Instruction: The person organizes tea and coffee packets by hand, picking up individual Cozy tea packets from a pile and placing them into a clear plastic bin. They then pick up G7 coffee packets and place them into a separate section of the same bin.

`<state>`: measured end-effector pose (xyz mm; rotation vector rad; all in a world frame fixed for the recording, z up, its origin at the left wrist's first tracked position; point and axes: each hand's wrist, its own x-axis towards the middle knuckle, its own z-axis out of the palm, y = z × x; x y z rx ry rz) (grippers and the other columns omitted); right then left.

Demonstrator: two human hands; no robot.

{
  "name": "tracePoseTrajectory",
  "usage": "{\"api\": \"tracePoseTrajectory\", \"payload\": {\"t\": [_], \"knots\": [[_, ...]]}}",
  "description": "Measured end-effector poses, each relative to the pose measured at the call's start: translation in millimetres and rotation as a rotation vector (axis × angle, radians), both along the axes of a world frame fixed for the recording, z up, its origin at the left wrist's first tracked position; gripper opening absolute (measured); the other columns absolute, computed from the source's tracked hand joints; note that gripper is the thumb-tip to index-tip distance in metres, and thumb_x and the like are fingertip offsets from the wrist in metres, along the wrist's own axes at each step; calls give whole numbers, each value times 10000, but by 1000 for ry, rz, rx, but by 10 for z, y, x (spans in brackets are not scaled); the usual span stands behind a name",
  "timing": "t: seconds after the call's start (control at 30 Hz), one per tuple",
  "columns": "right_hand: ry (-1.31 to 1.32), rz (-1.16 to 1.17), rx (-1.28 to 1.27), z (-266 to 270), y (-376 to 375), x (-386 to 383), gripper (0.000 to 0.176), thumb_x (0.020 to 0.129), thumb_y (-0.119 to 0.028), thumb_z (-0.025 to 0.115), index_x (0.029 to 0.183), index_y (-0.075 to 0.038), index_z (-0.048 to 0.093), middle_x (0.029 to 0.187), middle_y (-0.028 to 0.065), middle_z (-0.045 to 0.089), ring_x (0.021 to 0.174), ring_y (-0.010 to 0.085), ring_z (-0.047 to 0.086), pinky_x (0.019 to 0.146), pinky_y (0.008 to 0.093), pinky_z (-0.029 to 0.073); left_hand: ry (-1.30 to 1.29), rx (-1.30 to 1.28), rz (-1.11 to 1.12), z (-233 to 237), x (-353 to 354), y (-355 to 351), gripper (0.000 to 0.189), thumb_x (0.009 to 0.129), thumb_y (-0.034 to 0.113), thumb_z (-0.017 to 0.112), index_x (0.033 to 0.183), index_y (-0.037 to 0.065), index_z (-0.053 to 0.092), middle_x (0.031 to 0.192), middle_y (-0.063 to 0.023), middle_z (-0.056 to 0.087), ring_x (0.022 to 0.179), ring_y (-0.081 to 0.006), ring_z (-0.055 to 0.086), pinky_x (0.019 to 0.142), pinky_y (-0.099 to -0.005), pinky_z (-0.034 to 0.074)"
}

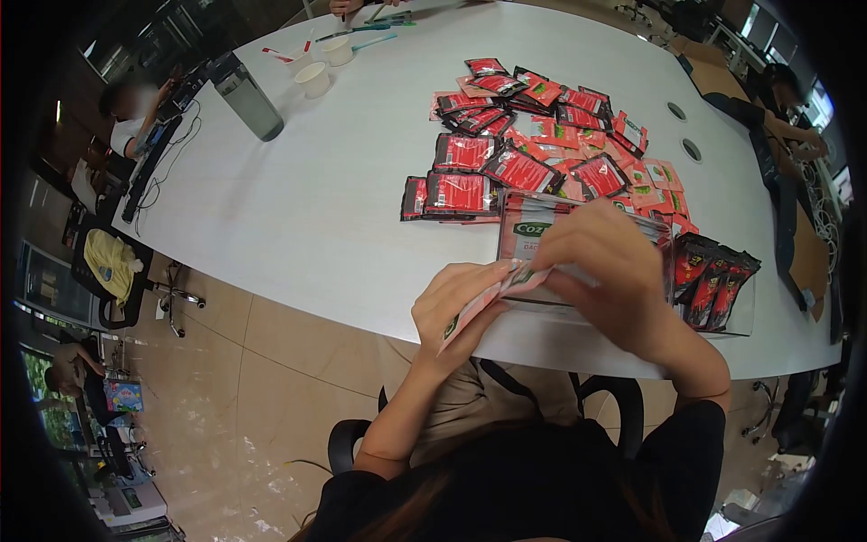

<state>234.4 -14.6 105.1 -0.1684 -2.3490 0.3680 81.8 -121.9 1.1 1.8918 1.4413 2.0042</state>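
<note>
My left hand grips a pink sachet with green and white print, tilted above the table's near edge. The fingers of my right hand pinch the upper end of the same sachet; slight blur softens this hand. Behind them stands a clear plastic box with compartments. Pink and red sachets stand upright in its left part, partly hidden by my right hand. Several black and red packets fill the right part.
A wide pile of red and pink sachets lies behind the box. Farther left on the white table are a grey bottle, white cups and pens. Other people sit around. Cardboard is at the right.
</note>
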Motion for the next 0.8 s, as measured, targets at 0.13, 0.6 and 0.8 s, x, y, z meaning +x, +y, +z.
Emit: {"api": "tracePoseTrajectory", "payload": {"t": [0.13,0.6,0.8], "knots": [[-26,-195,-37,320,182,214,240,627,7,728,849,-83,710,873,44,580,788,186,542,632,298,411,-427,-21,-77,-174,36,-53,560,958,462,483,1134,-63,565,1027,-237,656,778,-242,645,678,-323,517],[-114,-36,8,402,502,434,295,662,54,676,927,-61,737,772,73,692,689,191,628,619,269,495,-442,95,24,-142,-5,19,171,909,34,531,1055,-25,595,1106,-202,609,701,-180,649,558,-234,496],[-110,-75,-102,463,460,487,268,688,17,611,926,-20,730,756,122,697,662,189,668,619,268,520,-292,25,212,-169,-46,7,214,922,31,538,1110,-15,630,1182,-172,561,914,-207,628,667,-299,561]]}}
